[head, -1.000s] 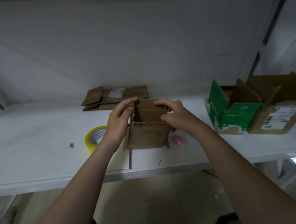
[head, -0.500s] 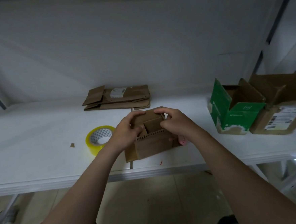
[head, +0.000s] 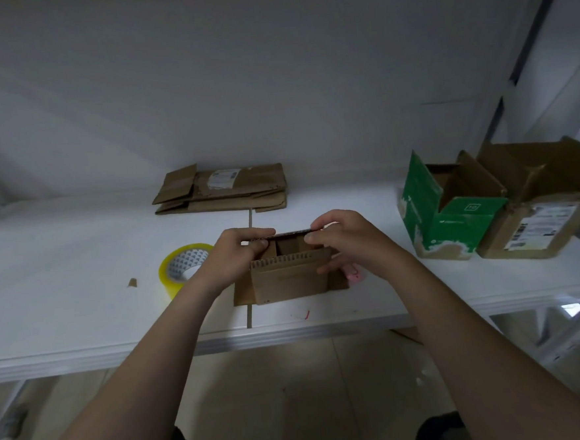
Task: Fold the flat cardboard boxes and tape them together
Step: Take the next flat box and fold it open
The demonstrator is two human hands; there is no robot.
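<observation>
A small brown cardboard box [head: 291, 281] stands on the white table [head: 81, 303], its top flaps partly folded in. My left hand [head: 238, 256] grips the box's left side, fingers curled over the far flap's edge. My right hand [head: 346, 238] pinches the same far flap at its right end, thumb under and fingers on top. A roll of yellow tape [head: 182, 267] lies just left of my left hand. A stack of flat cardboard boxes [head: 224, 190] sits at the back of the table.
A green open box [head: 453, 218] and a brown open box with a label [head: 538, 212] stand at the right. A small pink object [head: 354, 274] peeks out beside the box. A cardboard scrap [head: 132, 282] lies at the left. The table's front edge is near.
The box has come down from a raised, tilted hold to stand on the table. Both hands have moved to its far flap and drawn it over the opening.
</observation>
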